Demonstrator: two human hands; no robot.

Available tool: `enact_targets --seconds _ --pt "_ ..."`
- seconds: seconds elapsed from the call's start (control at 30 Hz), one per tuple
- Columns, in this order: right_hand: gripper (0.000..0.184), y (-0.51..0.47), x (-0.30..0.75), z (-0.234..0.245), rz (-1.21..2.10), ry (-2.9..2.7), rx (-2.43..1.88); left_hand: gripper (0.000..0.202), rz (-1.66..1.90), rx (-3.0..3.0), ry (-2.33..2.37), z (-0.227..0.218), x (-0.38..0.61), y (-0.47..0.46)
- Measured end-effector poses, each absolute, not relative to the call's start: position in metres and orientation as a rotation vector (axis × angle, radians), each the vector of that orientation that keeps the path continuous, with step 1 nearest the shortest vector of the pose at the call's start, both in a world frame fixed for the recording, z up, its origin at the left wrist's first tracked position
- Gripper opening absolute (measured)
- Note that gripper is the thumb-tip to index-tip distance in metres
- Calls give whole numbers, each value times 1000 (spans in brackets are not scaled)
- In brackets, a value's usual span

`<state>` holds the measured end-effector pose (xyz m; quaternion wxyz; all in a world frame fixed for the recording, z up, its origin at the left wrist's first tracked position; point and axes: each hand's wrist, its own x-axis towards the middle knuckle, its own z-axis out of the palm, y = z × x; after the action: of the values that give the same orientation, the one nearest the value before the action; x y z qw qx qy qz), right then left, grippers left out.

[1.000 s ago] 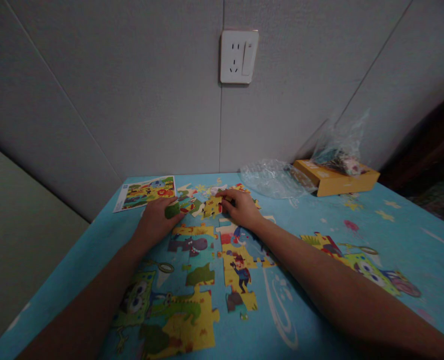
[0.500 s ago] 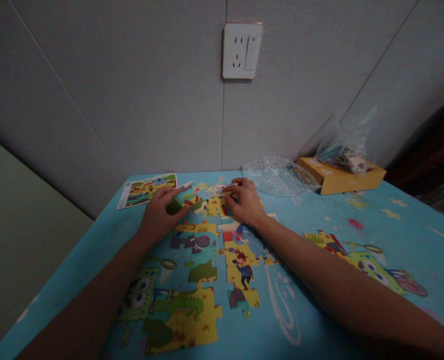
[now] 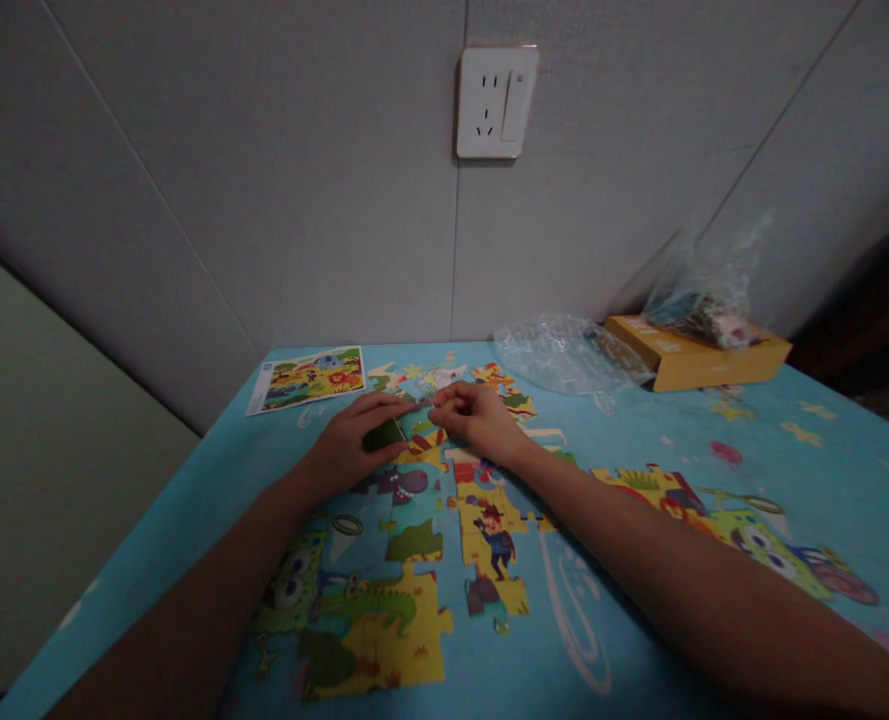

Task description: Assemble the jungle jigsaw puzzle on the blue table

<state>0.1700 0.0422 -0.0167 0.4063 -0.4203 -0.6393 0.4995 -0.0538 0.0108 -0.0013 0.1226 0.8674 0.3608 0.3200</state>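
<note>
My left hand (image 3: 365, 435) is curled around a dark green puzzle piece (image 3: 385, 434), its fingertips pointing right. Close to its fingertips, my right hand (image 3: 478, 420) has thumb and fingers pinched together; whatever lies between them is too small to make out. Below both hands is the joined section with the purple hippo (image 3: 412, 483). Nearer to me lies the section with the green crocodile (image 3: 384, 640). Right of these, a strip shows an explorer in blue (image 3: 498, 545). Behind my right hand are more colourful pieces (image 3: 515, 400), partly hidden by it.
A printed picture card (image 3: 313, 380) lies at the back left. Clear plastic wrap (image 3: 564, 352) and an orange box (image 3: 706, 362) with a plastic bag (image 3: 714, 300) on top stand by the wall. Under my right forearm is another puzzle section (image 3: 658, 490). The blue tablecloth (image 3: 639, 640) carries cartoon prints.
My left hand has moved right with the green piece, over the hippo section. My right hand has drawn back a little toward me, uncovering pieces behind it. The view has shifted slightly.
</note>
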Motion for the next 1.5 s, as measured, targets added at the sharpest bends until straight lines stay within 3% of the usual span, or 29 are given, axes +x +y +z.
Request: enact_targets --seconds 0.3,0.77,1.07,1.3,1.5 --pt "21 45 169 -21 1265 -1565 -1026 32 1055 2533 1336 -9 -58 20" --pt "31 40 167 -20 1427 -1559 -820 27 1128 2274 1337 -6 -53 13" --pt "20 38 168 -22 1190 -1824 -875 30 1095 2169 1493 21 -58 8" --pt "19 37 168 -23 1131 -1890 -868 33 670 2006 1840 42 -96 -76" --pt "18 38 168 -24 1123 -1905 -867 33 838 1962 1959 3 -119 -154"
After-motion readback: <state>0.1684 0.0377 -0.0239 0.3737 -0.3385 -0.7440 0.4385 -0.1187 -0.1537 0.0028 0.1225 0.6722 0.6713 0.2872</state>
